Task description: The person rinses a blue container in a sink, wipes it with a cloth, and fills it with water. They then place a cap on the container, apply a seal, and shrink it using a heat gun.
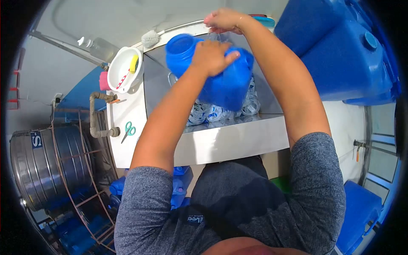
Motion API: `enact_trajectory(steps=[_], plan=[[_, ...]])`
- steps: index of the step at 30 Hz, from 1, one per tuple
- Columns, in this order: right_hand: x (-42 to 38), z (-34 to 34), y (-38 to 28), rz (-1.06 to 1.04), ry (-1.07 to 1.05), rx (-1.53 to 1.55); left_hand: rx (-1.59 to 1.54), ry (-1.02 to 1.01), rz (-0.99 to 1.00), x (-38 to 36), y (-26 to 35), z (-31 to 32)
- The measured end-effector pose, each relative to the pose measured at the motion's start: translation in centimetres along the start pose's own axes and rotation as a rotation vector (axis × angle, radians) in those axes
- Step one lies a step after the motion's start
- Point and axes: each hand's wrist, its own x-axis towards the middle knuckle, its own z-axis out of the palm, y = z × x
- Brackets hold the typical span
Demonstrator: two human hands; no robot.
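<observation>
My left hand (209, 59) grips a translucent blue plastic jug (227, 87) from above, its thumb lying across the top. The jug is tilted over the grey sink (157, 85), its wide round neck pointing to the upper left. Beyond it, at the sink's back edge, my right hand (224, 20) has curled fingers. Something clear shows just below those fingers, but I cannot make out what they hold. Under the jug, a heap of clear plastic rings or strips (250, 104) lies in the sink, partly hidden.
A white basin (114, 70) holding a yellow sponge (134, 63) and a striped brush stands left. Green scissors (128, 131) lie on the white counter (127, 151). A long-handled brush (150, 39) rests behind the sink. Large blue containers (344, 63) crowd the right; a pipe (94, 121) juts out left.
</observation>
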Motion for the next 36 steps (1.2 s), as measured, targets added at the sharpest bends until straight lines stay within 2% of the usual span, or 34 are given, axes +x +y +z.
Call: enact_trajectory(steps=[1,2,3,4,5,6,7,8,10,11,12,13,14,15,16,17,18,19,20,21,22,23,24,25,26,27,28,29,30,31,32,33,35,36], plan=[[0.5,-0.5,0.4,-0.043,-0.118,0.135,-0.001,-0.004,0.007,1.0,-0.3,0.0],[2.1,-1.0,1.2,-0.039,-0.113,0.137,-0.021,0.004,-0.174,2.0,-0.5,0.0],[4.2,-1.4,2.4,-0.052,-0.003,0.365,-0.042,0.009,-0.353,2.9,-0.8,0.1],[5.1,-1.5,3.1,-0.066,0.115,0.594,-0.042,0.001,-0.343,4.1,-1.4,0.6],[3.7,-0.5,2.4,-0.11,0.262,0.528,-0.067,0.046,-0.381,5.1,-2.3,1.6],[0.7,0.1,2.2,-0.103,0.277,0.536,-0.092,0.09,-0.419,5.6,-3.2,2.6],[-3.0,1.1,1.8,-0.144,0.179,0.406,-0.091,0.078,-0.402,5.7,-3.8,3.4],[-6.2,2.1,2.0,-0.179,0.083,0.276,-0.142,0.195,-0.232,5.5,-4.4,4.2],[-9.2,5.2,5.7,-0.344,0.447,-0.051,0.018,0.034,-0.07,7.0,-4.2,3.3],[-11.6,7.8,7.1,-0.374,0.649,-0.147,0.247,-0.237,-0.057,8.4,-3.3,2.1],[-14.4,9.9,8.4,-0.387,0.62,-0.259,0.086,0.036,-0.146,8.8,-2.9,3.3],[-16.8,12.4,9.6,-0.463,0.448,-0.496,0.023,0.067,-0.184,10.4,-4.5,5.0],[-19.6,15.0,10.8,-0.554,0.326,-0.313,0.001,-0.007,-0.204,11.3,-5.1,5.4],[-21.5,18.4,12.2,-0.418,0.102,-0.326,0.007,-0.009,-0.305,11.8,-4.9,5.7],[-24.2,20.7,14.5,-0.646,0.087,-0.647,0.02,-0.01,-0.415,11.9,-4.7,5.9],[-26.7,21.5,16.6,-0.821,0.113,-0.682,0.062,-0.039,-0.513,12.1,-4.1,5.7],[-29.1,20.0,18.2,-0.827,0.13,-0.648,0.104,-0.066,-0.618,11.7,-3.3,5.3],[-31.2,18.2,19.7,-0.836,0.148,-0.611,0.107,-0.071,-0.6,10.7,-1.6,4.4],[-32.6,15.2,19.5,-0.648,0.035,-0.683,0.143,-0.052,-0.602,9.4,0.7,3.0],[-33.9,12.5,21.8,-0.47,0.055,-0.759,0.176,-0.033,-0.607,8.4,2.2,2.2],[-36.9,9.5,24.6,-0.488,0.314,-0.758,0.177,-0.039,-0.595,7.7,2.2,2.5],[-39.0,6.5,26.8,-0.348,0.374,-0.933,0.196,-0.008,-0.424,7.1,1.7,2.8],[-40.9,2.8,27.5,-0.151,0.429,-0.892,0.21,0.031,-0.255,7.0,1.4,3.2],[-42.5,-0.6,28.7,0.206,0.463,-0.925,0.214,0.028,-0.255,6.3,1.5,3.9],[-43.0,-3.6,31.2,0.54,0.514,-0.935,0.233,0.101,-0.036,5.1,1.4,4.4],[-43.4,-4.7,30.5,0.757,0.631,-0.913,0.26,0.179,0.169,3.8,1.2,4.2],[-43.0,-5.3,29.2,0.963,0.746,-0.88,0.309,0.176,0.247,2.4,1.9,3.6],[-41.6,-4.4,29.4,0.865,0.643,-0.948,0.334,0.146,0.295,1.1,2.3,2.9],[-40.3,-3.2,29.3,0.767,0.54,-1.017,0.356,0.151,0.251,0.1,2.0,2.5],[-38.9,-1.3,27.8,0.481,0.435,-1.049,0.249,0.09,0.142,-0.9,1.5,2.7],[-37.6,0.7,23.2,0.23,0.342,-0.878,0.136,0.038,0.04,-1.7,0.4,2.9],[-35.4,2.4,21.5,0.11,0.203,-0.83,0.146,0.051,0.014,-2.0,-1.5,3.6],[-30.8,5.1,18.0,-0.197,0.181,-0.773,-0.391,0.125,0.004,-2.3,-5.3,5.0],[-28.1,6.1,16.8,-0.338,0.293,-0.747,-0.385,0.142,-0.012,-3.1,-5.3,4.0]])
